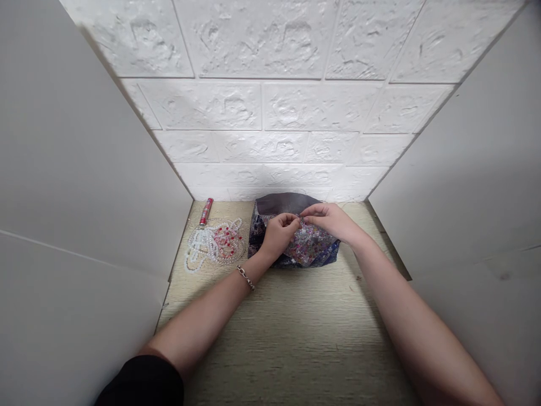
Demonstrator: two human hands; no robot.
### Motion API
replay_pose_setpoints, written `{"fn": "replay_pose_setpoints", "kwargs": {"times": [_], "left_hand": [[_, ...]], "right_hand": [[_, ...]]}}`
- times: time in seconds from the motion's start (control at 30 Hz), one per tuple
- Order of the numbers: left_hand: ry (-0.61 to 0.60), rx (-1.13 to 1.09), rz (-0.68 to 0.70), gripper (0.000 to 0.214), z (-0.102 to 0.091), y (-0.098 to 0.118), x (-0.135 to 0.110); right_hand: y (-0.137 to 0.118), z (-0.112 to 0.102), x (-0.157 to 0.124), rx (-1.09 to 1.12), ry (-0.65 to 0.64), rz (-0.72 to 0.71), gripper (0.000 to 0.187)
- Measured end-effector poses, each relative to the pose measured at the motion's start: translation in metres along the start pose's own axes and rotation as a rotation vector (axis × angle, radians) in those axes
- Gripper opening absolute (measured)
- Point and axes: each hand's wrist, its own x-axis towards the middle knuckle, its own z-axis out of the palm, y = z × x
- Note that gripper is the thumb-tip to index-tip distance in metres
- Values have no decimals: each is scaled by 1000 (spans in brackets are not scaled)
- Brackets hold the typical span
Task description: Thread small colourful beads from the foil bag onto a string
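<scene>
My left hand [279, 234] is closed in a pinch above a dark, shiny bag [285, 203]. From the other side my right hand [327, 220] also pinches, its fingertips almost meeting those of the left. Whatever sits between the fingertips is too small to make out. Under both hands, a clear bag of many-coloured beads or sequins [308, 248] rests in the dark bag's opening. A chain bracelet [245, 278] circles my left wrist.
Left of the bag lies a tangle of white, clear and red bead strings [215, 242]. Behind it is a small red tube [206, 211]. A white brick-patterned wall [262, 146] closes off the back, with grey panels [456, 186] on both sides of the wooden tabletop [296, 332].
</scene>
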Motion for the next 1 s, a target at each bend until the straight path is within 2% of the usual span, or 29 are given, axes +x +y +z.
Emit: {"fn": "replay_pose_setpoints", "kwargs": {"times": [1.0], "left_hand": [[-23,-50,3,21,0,-1,1]], "right_hand": [[0,2,1,-69,-62,-23,17]]}}
